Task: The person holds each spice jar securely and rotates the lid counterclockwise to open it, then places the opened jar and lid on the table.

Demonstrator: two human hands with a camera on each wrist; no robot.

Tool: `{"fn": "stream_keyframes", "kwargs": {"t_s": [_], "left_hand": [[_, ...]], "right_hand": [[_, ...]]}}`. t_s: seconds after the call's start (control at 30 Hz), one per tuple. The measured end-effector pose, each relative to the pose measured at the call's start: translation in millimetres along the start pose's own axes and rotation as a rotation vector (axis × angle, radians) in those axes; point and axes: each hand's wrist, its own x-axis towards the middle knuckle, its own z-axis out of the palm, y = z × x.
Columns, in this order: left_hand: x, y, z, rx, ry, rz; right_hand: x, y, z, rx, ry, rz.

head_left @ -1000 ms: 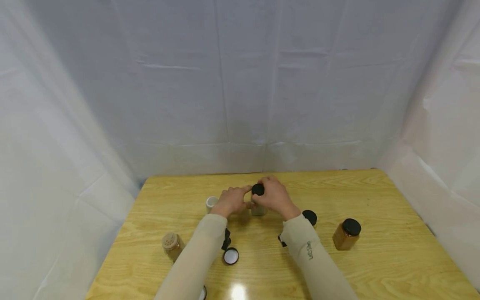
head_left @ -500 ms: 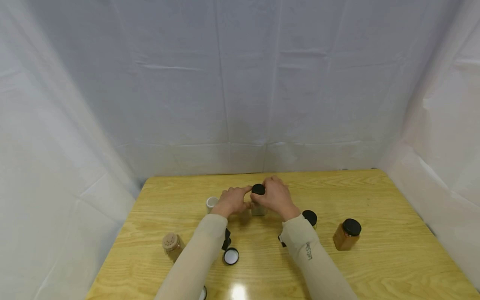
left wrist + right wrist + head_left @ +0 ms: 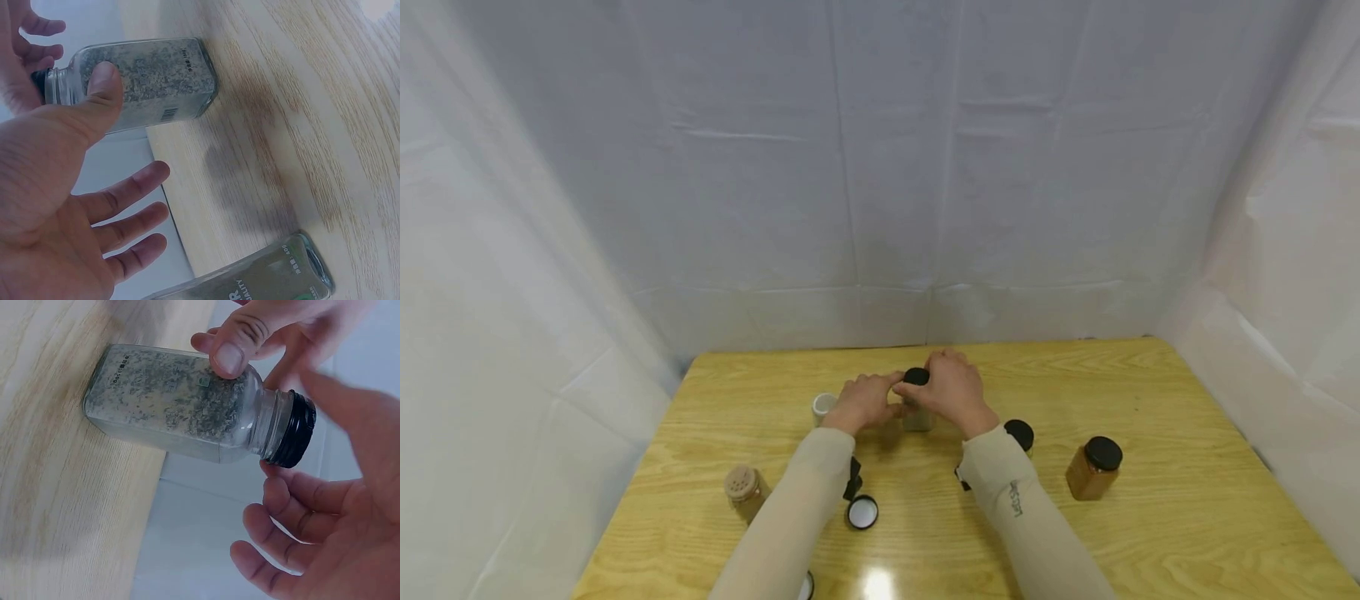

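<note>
A square glass spice jar [image 3: 169, 400] with grey-green flaky contents stands upright on the table. Its black cap [image 3: 297, 431] sits on the neck, and some glass thread shows below the cap's edge. My left hand [image 3: 867, 400] holds the jar's body between thumb and forefinger; the thumb [image 3: 105, 84] lies on the glass while the other three fingers are spread off it. Around the cap, my right hand [image 3: 955, 387] pinches with thumb and fingertips. The right thumb is blurred in the right wrist view, and the remaining right fingers stay off the jar.
Left of the hands stand a white-topped jar [image 3: 823, 404] and a jar with a holed shaker top [image 3: 742, 483]. A loose black lid [image 3: 862, 512] lies white side up. To the right are a black-capped jar [image 3: 1019, 433] and an orange-brown jar [image 3: 1092, 475].
My right thumb and fingers have shifted round the cap, and the right wrist has turned slightly. The left hand and the jar stay in place.
</note>
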Motion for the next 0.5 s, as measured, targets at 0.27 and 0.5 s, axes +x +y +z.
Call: {"fn": "stream_keyframes", "kwargs": {"t_s": [0.27, 0.5], "left_hand": [[-0.6, 0.3, -0.6, -0.002, 0.005, 0.004], [-0.9, 0.9, -1.0, 0.009, -0.001, 0.005]], "right_hand": [[2.1, -0.8, 0.1, 0.051, -0.022, -0.046], [-1.7, 0.1, 0.4, 0.002, -0.028, -0.008]]}}
